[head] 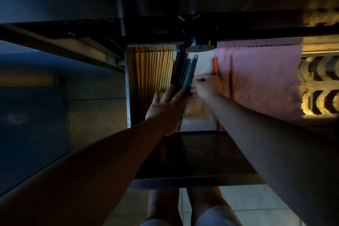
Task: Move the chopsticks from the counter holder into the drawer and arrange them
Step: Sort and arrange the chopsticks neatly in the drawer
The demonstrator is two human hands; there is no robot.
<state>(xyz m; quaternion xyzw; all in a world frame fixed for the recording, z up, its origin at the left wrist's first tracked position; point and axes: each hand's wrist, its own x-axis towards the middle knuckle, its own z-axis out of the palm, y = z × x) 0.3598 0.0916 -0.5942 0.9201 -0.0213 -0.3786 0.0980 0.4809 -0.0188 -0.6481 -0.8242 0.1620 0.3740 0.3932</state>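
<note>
Dark and teal slender chopsticks (184, 71) lie 12-to-6 under my flat, straight-fingered left hand (165, 104); my right hand (206, 86) pinches them from 3 o'clock.

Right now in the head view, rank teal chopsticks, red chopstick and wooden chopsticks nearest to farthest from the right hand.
1. Teal chopsticks: at the fingertips of the right hand.
2. Red chopstick: to its right, on the pink cloth.
3. Wooden chopsticks: at the drawer left.

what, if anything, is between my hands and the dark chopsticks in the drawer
Nothing visible. The left hand lies flat on the dark chopsticks, the right hand touches the teal chopsticks beside them, all already inside the drawer.
</note>
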